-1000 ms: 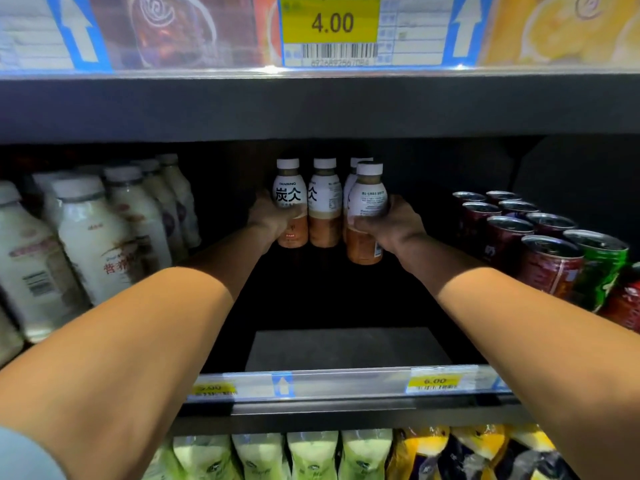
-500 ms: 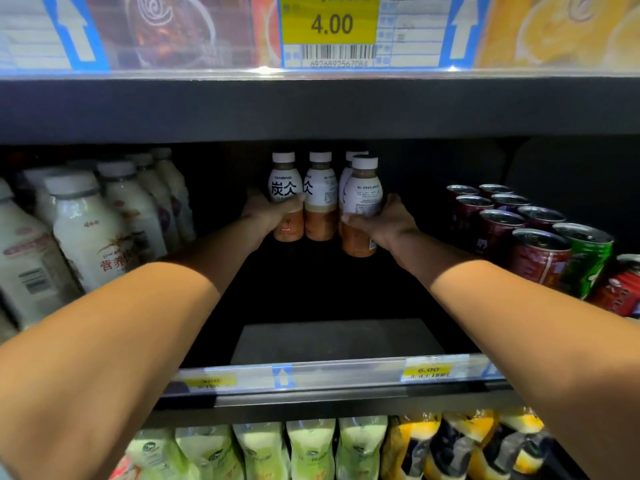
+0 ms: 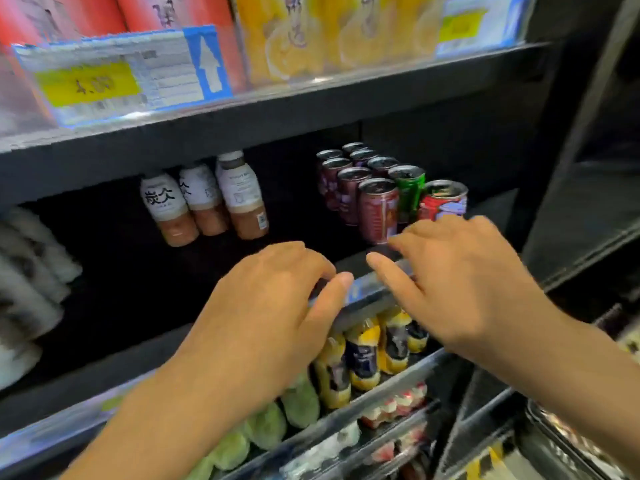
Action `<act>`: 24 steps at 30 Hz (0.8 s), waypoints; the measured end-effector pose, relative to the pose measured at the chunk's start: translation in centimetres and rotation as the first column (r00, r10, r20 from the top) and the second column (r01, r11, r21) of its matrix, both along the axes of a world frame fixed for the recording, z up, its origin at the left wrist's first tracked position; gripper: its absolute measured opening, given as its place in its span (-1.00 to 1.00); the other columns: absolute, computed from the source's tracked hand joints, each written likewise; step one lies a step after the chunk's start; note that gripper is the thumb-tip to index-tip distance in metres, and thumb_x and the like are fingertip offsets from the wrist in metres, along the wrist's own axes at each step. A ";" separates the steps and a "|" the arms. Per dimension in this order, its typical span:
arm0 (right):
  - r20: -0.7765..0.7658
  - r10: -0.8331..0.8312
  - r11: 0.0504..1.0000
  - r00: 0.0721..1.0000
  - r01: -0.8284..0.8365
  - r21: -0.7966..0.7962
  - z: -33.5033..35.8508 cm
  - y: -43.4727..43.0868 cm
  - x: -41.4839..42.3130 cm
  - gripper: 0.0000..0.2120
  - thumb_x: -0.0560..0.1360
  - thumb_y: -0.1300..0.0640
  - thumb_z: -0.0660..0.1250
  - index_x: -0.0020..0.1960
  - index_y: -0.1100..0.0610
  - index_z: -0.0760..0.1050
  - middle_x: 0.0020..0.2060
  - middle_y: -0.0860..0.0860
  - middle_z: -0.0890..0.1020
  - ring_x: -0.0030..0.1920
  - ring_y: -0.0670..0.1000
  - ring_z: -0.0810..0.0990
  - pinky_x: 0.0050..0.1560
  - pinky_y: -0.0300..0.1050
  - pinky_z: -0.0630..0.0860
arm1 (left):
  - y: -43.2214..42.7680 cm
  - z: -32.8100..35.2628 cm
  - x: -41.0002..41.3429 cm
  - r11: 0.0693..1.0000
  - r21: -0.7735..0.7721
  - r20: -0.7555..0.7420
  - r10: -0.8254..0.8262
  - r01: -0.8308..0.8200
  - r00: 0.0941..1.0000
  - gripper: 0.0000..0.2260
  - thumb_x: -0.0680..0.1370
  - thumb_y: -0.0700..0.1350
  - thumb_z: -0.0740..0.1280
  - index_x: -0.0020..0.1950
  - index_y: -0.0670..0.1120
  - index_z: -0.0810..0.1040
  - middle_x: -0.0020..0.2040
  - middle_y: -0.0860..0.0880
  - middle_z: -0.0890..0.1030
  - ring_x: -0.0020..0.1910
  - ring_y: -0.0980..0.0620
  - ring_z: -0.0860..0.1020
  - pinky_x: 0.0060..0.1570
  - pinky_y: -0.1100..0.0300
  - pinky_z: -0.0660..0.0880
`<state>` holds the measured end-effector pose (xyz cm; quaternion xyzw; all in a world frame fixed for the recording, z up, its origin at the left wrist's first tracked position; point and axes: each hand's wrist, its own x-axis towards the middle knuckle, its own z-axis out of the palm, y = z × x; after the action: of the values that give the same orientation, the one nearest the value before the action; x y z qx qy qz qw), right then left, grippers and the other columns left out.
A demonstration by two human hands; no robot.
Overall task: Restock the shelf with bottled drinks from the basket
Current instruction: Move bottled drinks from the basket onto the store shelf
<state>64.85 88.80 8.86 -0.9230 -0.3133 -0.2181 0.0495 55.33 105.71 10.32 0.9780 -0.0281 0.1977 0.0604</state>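
Brown bottled drinks (image 3: 207,206) upright, clustered at back of middle shelf (image 3: 372,289), apart from cans (image 3: 377,206) on the right. Left hand (image 3: 270,306) and right hand (image 3: 460,282) both empty, fingers relaxed, hovering at shelf's front rail. Nothing gripped. Likely step: batch placed, between loads. Next move calls for reach to basket (not identifiable in view) for more bottles.

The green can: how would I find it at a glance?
Look at the dark middle shelf, right of the brown bottles. A block of cans stands there. The green can is near its front right, the only green one among red ones.
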 end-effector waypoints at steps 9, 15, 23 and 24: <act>-0.065 -0.399 0.916 0.914 0.401 0.015 -5.7 -22.7 1.9 -0.45 0.56 -0.23 -0.09 -0.13 0.00 0.60 -0.26 -0.04 0.62 -0.20 0.12 0.55 -0.19 0.01 0.34 | -21.2 -4.3 10.0 0.964 -0.030 -0.106 -0.265 0.264 0.958 -0.63 0.56 0.27 0.04 -0.04 0.12 0.56 -0.11 0.18 0.61 -0.05 0.12 0.56 -0.10 0.08 0.53; -0.122 -0.613 0.788 0.781 0.615 -0.023 -10.2 -40.6 6.5 -0.45 0.55 -0.23 -0.09 -0.17 0.02 0.58 -0.29 0.01 0.62 -0.23 0.17 0.57 -0.22 -0.01 0.30 | -39.0 -8.6 19.0 0.896 -0.130 -0.188 -0.442 0.424 0.877 -0.66 0.59 0.27 0.05 0.10 0.16 0.53 -0.01 0.20 0.59 -0.01 0.18 0.52 -0.01 0.14 0.47; -0.313 -0.748 0.638 0.586 0.764 -0.096 -15.1 -55.9 11.3 -0.49 0.60 -0.25 -0.04 0.11 0.00 0.59 0.01 -0.01 0.68 0.05 0.12 0.60 0.00 0.01 0.43 | -55.9 -16.3 30.1 0.861 -0.078 -0.453 -0.479 0.502 0.752 -0.66 0.62 0.23 0.08 0.06 0.06 0.54 -0.07 0.08 0.60 -0.08 0.04 0.55 -0.14 0.11 0.48; -0.334 -0.756 0.624 0.563 0.774 -0.108 -16.4 -57.0 12.0 -0.50 0.60 -0.24 -0.03 0.11 0.00 0.59 0.00 0.00 0.68 0.05 0.13 0.61 -0.01 0.00 0.43 | -57.1 -17.5 31.4 0.859 -0.074 -0.489 -0.474 0.507 0.732 -0.65 0.63 0.23 0.09 0.06 0.05 0.54 -0.07 0.08 0.60 -0.09 0.03 0.56 -0.15 0.11 0.49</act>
<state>76.87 31.80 -7.51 -0.9884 0.1371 -0.0592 0.0282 86.68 48.62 -7.22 0.9544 -0.2749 -0.0810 0.0838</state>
